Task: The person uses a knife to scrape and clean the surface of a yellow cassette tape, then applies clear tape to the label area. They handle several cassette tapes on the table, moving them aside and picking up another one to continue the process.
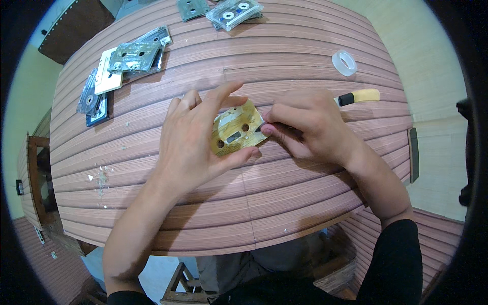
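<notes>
Cassette: a worn yellow cassette [238, 133] is held at the middle of the table [284, 193], tilted, its two reel holes and small window turned up.
Left hand: the left hand [195, 145] is laid over the cassette's left side; its grip is pinched on the cassette, thumb at the lower edge, fingers at the upper edge.
Right hand: the right hand [305, 127] is set against the cassette's right edge; its grip is pressed together on a tool whose dark tip touches that edge.
Tool: a cream handle with a black collar [360, 96] is seen sticking out past the right hand, away from the cassette.
Tape roll: a clear tape roll [344, 63] is placed beyond the cassette, to its upper right, well apart.
Cassette pile: several grey and clear cassettes [133, 55] are stacked up and to the left of the yellow cassette.
Far cassettes: a clear case [234, 12] and a green one [192, 8] are placed at the table's far edge.
Debris: small chips [101, 178] are scattered left of the cassette.
</notes>
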A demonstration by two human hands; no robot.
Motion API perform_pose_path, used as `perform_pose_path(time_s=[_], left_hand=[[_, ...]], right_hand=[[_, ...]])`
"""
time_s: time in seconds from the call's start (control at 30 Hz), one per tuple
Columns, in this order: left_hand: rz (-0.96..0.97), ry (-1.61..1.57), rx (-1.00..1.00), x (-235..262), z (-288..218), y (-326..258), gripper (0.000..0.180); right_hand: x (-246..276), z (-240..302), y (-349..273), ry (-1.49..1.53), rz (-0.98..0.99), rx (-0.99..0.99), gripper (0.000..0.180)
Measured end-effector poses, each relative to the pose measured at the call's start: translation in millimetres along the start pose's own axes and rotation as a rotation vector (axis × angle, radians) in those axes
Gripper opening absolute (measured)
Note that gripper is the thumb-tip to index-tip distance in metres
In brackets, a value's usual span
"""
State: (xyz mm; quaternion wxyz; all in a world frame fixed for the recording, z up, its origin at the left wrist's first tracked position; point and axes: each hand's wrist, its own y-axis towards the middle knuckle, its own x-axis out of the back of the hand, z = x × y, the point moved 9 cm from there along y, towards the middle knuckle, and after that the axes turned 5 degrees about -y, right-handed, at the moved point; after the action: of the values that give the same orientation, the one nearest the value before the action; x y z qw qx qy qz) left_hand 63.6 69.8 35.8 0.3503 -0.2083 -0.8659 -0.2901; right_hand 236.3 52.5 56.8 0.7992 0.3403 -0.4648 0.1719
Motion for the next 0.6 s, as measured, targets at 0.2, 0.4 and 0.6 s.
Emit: perform_pose_path(time_s=[0.2,0.4,0.6], left_hand=[[0.034,-0.024,0.016,0,2,2,0.104],[0.025,-0.011,0.008,1,1,3,0.104],[0.038,-0.021,0.023,2,0,4,0.102]], right_hand=[[0,4,-1,0.005,-0.045,0.031,0.021],[0,-1,-2,0.004,-0.046,-0.073,0.032],[-7,-12,0,0.112,-0.001,-0.133,0.036]])
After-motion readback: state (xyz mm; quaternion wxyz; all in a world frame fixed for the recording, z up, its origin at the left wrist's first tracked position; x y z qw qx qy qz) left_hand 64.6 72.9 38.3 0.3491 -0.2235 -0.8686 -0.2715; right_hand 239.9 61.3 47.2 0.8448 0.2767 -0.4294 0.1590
